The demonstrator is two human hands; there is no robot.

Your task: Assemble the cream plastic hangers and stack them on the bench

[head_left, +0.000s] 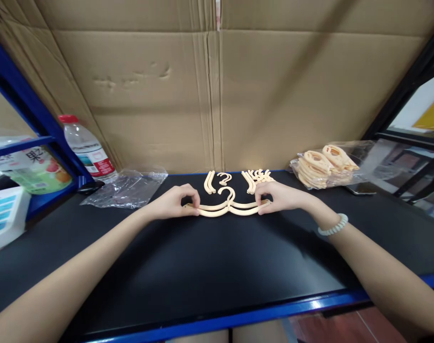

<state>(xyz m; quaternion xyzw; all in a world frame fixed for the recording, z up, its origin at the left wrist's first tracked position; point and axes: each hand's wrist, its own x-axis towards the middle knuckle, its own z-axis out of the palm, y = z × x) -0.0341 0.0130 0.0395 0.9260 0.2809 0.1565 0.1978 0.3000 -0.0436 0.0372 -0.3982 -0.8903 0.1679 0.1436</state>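
Both hands [226, 200] cover hanger [227, 208] ends; joints hidden

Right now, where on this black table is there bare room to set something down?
The widest bare patch of the black table lies between the hanger held by the left hand and right hand and the blue front edge. The back is crowded: loose hanger parts, plastic bag, water bottle, bagged stack.
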